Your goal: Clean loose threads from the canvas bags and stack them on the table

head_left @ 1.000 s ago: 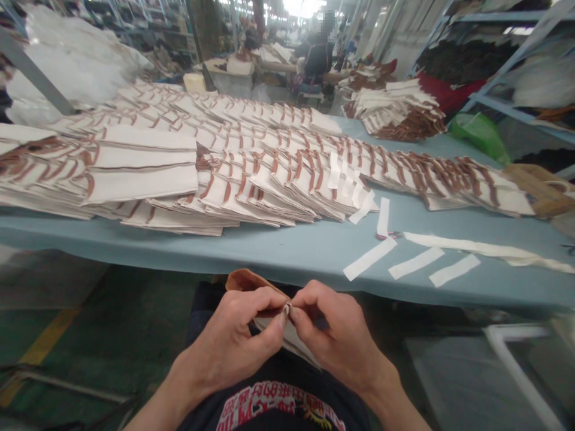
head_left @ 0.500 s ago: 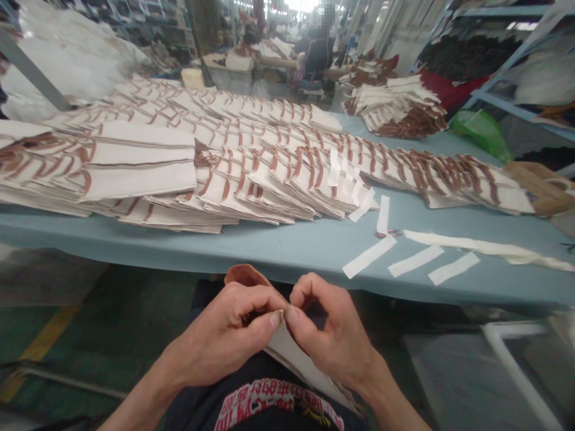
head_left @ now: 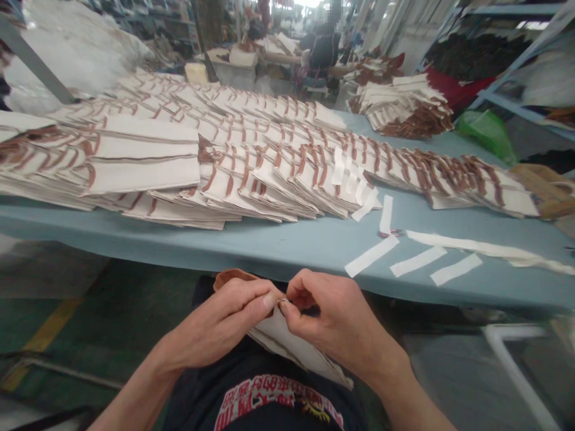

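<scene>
Over my lap I hold a cream fabric piece with brown trim (head_left: 290, 347), stitched along its edges. Its brown end (head_left: 231, 276) sticks out beyond my left hand (head_left: 229, 320), which is closed on the upper edge between thumb and fingers. Just beside it, my right hand (head_left: 335, 323) pinches the same edge with thumb and index finger. The fingertips of both hands nearly meet there, and whatever small part lies between them is mostly hidden. The lower end of the piece slants down to the right below my right hand.
A blue-covered table (head_left: 278, 245) runs across in front of me. Overlapping stacks of cream-and-brown pieces (head_left: 144, 173) cover much of it. White strips (head_left: 417, 261), a long cream band (head_left: 471, 244) and a green bag (head_left: 487, 133) lie to the right. A person (head_left: 324, 51) is farther back.
My hands and the piece have shifted slightly up and left. The left thumb has straightened along the edge, and the right hand has turned a little, still pinching.
</scene>
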